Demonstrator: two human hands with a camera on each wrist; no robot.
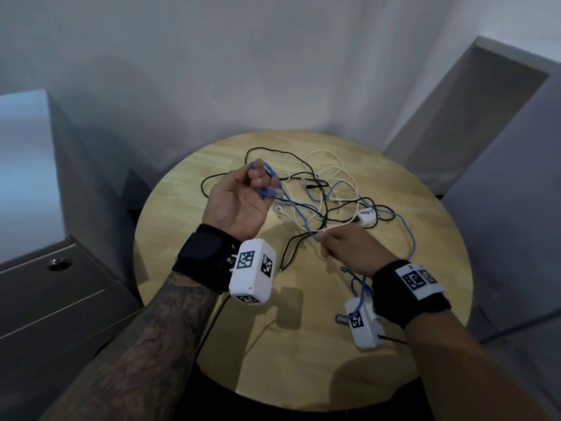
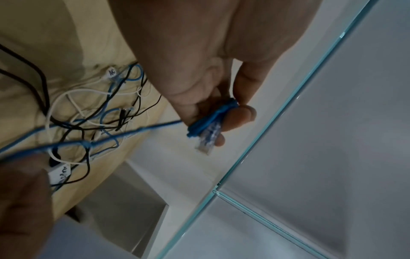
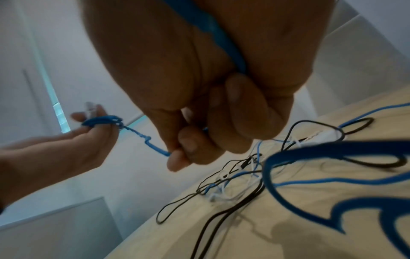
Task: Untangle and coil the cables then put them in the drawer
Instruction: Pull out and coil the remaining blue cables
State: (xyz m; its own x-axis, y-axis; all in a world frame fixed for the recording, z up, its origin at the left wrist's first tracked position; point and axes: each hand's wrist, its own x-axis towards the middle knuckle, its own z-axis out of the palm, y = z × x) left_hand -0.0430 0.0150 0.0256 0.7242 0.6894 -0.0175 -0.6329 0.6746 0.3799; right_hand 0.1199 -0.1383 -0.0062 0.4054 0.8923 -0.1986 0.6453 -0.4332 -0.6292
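A blue network cable (image 1: 410,238) runs from a tangle of black, white and blue cables (image 1: 328,196) on the round wooden table (image 1: 303,344). My left hand (image 1: 256,174) is raised palm-up over the table. Several turns of the blue cable (image 2: 210,119) are wound round its fingers, and the clear plug (image 2: 207,138) sticks out. My right hand (image 1: 331,241) pinches the same cable (image 3: 155,147) lower and to the right. The stretch between the two hands is taut. More blue cable loops under my right wrist.
A grey drawer cabinet (image 1: 54,299) with a round lock (image 1: 59,264) stands left of the table. A white adapter with a handwritten label (image 1: 367,215) lies in the tangle. A grey panel (image 1: 455,117) leans at the back right.
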